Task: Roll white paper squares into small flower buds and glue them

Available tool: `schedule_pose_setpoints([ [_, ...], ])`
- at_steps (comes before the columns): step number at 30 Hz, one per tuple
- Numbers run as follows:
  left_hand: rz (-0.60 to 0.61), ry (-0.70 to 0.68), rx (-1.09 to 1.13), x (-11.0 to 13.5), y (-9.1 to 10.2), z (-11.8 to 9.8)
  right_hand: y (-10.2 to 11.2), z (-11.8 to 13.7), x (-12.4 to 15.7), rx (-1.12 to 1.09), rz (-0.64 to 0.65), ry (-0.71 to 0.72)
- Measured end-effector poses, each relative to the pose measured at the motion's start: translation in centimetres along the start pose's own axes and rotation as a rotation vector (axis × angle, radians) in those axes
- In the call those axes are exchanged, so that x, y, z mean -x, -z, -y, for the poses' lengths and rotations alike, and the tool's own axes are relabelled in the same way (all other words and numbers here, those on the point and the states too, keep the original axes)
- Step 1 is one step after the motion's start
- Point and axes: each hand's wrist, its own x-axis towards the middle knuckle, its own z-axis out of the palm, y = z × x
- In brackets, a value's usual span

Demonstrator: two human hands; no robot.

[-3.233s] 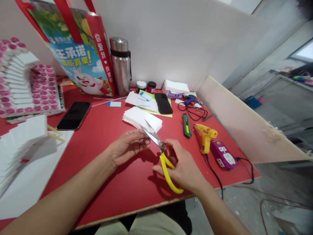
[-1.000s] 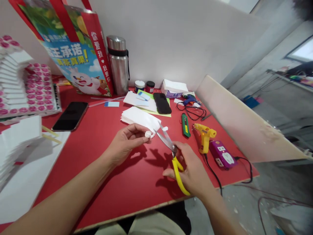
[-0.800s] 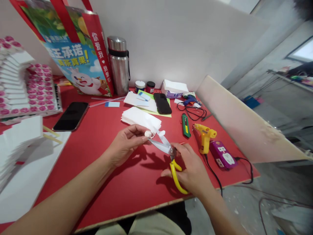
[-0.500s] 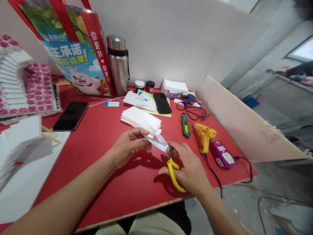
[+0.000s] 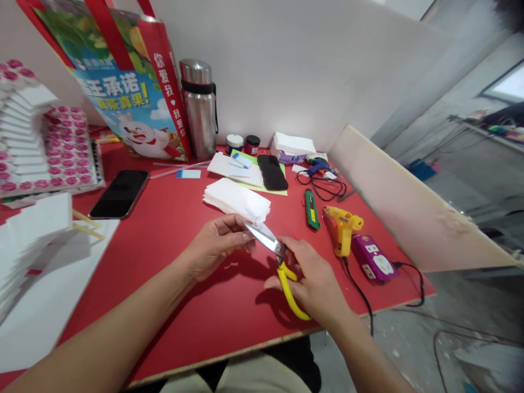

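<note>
My right hand [image 5: 313, 278] grips a pair of scissors [image 5: 290, 289] with yellow handles, held above the red table. Its metal blades [image 5: 264, 237] lie together and point up and left. The blade tips reach the fingers of my left hand [image 5: 223, 243], which are closed in a pinch. Whatever those fingers hold is hidden or too small to make out. Just beyond the blades, a stack of folded white paper [image 5: 235, 199] rests on the table.
A green cutter [image 5: 311, 210], a yellow glue gun [image 5: 343, 226] and a purple power socket [image 5: 374, 259] lie to the right. Phones [image 5: 119, 194], a steel flask [image 5: 199, 112], a printed bag [image 5: 135, 93] and folded white pieces [image 5: 36, 234] occupy the left and back.
The scissor blades have gone from open to closed. A small white piece seen beside them has dropped lower or out of sight behind the blades. Both hands keep nearly the same place.
</note>
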Motion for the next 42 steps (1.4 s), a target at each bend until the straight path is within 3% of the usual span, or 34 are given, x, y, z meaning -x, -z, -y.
schedule_pose_setpoints([
  [8, -0.011, 0.033, -0.006, -0.1, -0.1, -0.1, -0.2, -0.2, 0.0, -0.012, -0.006, -0.009],
  [13, -0.043, 0.041, 0.016, -0.3, 0.0, -0.4, -0.2, -0.3, -0.2, -0.097, -0.025, -0.120],
  [17, -0.079, 0.084, 0.075, -0.4, 0.0, -0.6, -0.1, 0.0, -0.3, -0.119, 0.013, -0.120],
  [21, -0.045, 0.171, 0.148, -0.3, 0.1, -0.5, -0.5, 0.2, -0.2, -0.123, 0.016, -0.110],
  [28, -0.012, 0.172, 0.223, -0.3, 0.4, -0.9, -0.4, 0.0, -0.6, -0.093, 0.012, -0.151],
  [31, -0.009, 0.223, 0.255, -0.4, 0.5, -1.1, 0.1, -0.8, -1.0, 0.019, 0.033, -0.294],
  [34, -0.045, 0.236, 0.236, -0.6, 0.5, -1.0, 0.4, -1.8, -1.5, 0.267, 0.057, -0.410],
  [37, -0.069, 0.230, 0.211, -0.7, 0.6, -1.0, 0.4, -2.6, -2.1, 0.466, 0.072, -0.440],
  [42, -0.093, 0.221, 0.188, -0.7, 0.6, -1.2, 0.1, -2.7, -3.7, 0.567, 0.126, -0.496],
])
